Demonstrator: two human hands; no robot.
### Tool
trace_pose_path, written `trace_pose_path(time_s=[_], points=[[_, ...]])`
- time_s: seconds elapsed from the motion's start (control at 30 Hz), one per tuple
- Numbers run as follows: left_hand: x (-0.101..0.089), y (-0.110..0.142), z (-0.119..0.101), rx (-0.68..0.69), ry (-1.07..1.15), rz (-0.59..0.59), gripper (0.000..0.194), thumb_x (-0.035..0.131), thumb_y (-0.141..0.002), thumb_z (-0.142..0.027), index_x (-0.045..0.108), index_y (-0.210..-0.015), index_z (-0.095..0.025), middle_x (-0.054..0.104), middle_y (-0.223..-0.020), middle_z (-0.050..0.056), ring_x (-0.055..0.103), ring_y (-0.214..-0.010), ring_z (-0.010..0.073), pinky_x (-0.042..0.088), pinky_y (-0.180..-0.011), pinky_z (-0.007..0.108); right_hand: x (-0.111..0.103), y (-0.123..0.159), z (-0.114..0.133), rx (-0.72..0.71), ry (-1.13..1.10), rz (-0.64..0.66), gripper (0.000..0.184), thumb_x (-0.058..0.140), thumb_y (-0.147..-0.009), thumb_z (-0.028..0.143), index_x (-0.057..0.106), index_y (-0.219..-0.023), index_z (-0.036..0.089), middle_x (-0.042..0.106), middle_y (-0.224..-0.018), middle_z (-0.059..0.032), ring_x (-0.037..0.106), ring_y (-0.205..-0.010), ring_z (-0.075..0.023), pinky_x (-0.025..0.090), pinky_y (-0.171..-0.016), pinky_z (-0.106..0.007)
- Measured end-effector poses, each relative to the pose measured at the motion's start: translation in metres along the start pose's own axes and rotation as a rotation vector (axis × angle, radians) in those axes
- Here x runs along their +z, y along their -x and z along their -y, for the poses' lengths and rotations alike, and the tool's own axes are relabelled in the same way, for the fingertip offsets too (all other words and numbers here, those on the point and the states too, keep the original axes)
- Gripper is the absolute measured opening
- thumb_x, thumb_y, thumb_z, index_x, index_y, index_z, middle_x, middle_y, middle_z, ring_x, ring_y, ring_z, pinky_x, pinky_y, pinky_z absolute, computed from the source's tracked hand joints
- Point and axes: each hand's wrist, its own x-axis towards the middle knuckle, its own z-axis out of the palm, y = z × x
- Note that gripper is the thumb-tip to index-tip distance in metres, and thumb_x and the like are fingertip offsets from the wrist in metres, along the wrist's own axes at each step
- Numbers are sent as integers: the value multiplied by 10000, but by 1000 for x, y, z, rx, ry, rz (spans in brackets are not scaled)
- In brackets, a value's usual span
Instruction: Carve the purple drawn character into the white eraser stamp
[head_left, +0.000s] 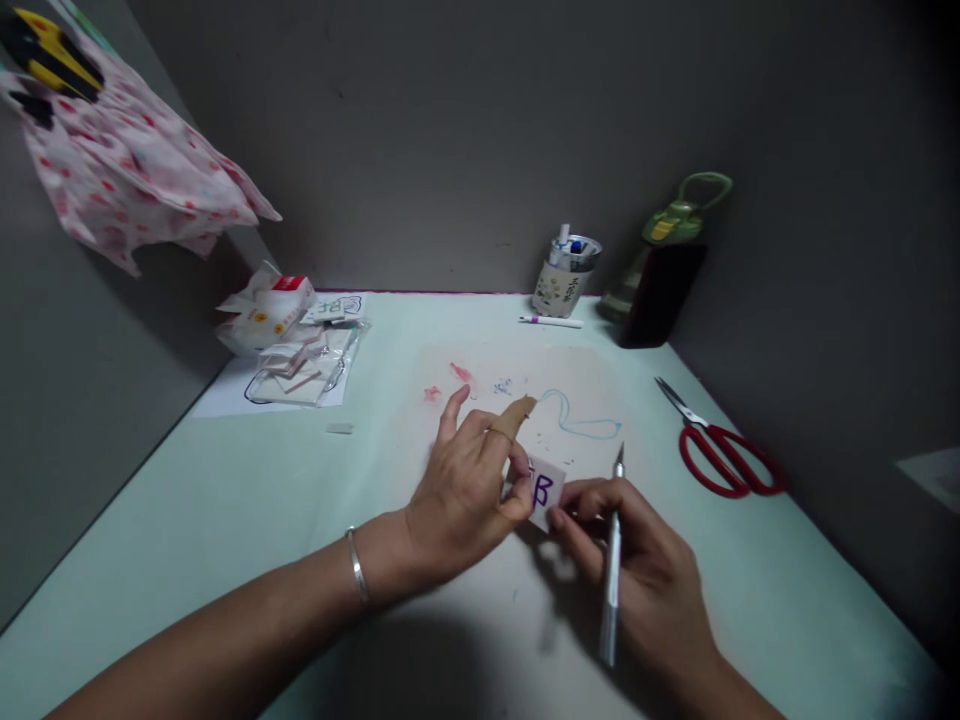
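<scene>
A small white square piece [549, 488] with purple marks like a "B" is held up between my hands above the paper. My left hand [465, 480] pinches its left side with thumb and a finger. A tan covering [516, 415] wraps that hand's outstretched index finger. Thumb and fingertips of my right hand [637, 555] grip the piece's right edge. The same hand also holds a silver craft knife [613, 590], its blade pointing up and away from me. Beneath both hands lies a pale sheet [442, 360] with red, blue and dark marks and a light-blue outline.
Red-handled scissors [724, 455] lie open at the right. A white marker [551, 322], a pen tin [566, 280], a green-lidded bottle [675, 225] and a dark phone-like slab [664, 295] are at the back. Left are plastic-bagged white pieces [307, 365] and a tissue pack [270, 305].
</scene>
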Motion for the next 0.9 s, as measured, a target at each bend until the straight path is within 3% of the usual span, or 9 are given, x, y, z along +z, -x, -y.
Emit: trace_pose_path(time_s=[0.13,0.27,0.33,0.43,0.57,0.7,0.8,0.9], points=[[-2,4,7,-77,130,7,731,569,-801,-89,309,-1475,-200,651,-854,-23,635,-965,231,205,-1212,645,-1,-9,3,132,-70,9,253,712,-844,295,502,-723,223,676,-779,-17,607,-586,-131,492,-515,-247],[-22,7,20,-123,174,-13,706,566,-821,-114,331,-1476,-231,638,-884,-12,650,-973,231,210,-1212,641,-4,-14,1,190,-117,24,284,746,-812,330,502,-719,218,679,-782,-25,621,-599,-144,520,-545,-269],[-36,11,28,-142,165,3,661,555,-856,-123,338,-1473,-221,634,-882,-14,650,-972,217,257,-1198,627,-5,-14,0,203,-134,36,292,754,-807,334,502,-720,217,677,-779,-19,626,-604,-143,518,-556,-268],[-53,19,38,-246,177,50,607,571,-897,-155,371,-1468,-202,653,-933,14,649,-948,194,460,-1080,504,-7,-14,-1,217,-151,57,294,761,-808,335,506,-724,215,670,-786,-12,625,-623,-139,510,-573,-261],[-58,31,42,-303,244,75,596,595,-919,-204,393,-1480,-216,665,-893,3,658,-852,167,546,-965,429,-7,-13,-3,231,-165,73,314,768,-808,358,499,-733,213,655,-802,-9,620,-643,-140,502,-592,-264],[-52,37,34,-277,343,119,740,619,-906,-192,266,-1552,-262,691,-1108,74,653,-1056,230,529,-1007,480,-6,-13,-3,237,-171,93,334,770,-805,379,491,-730,212,644,-796,-7,623,-643,-145,500,-596,-273],[-47,38,29,-216,387,145,956,747,-834,-232,159,-1583,-305,597,-1315,134,563,-1246,322,502,-1043,548,-6,-13,0,237,-169,105,345,777,-797,387,492,-715,210,643,-785,-10,618,-635,-146,497,-590,-276],[-41,38,26,-146,385,177,1057,810,-792,-240,119,-1588,-318,543,-1370,156,526,-1286,353,405,-1113,640,-5,-14,4,243,-164,115,348,783,-787,393,501,-700,208,647,-771,-11,603,-628,-144,490,-583,-277]])
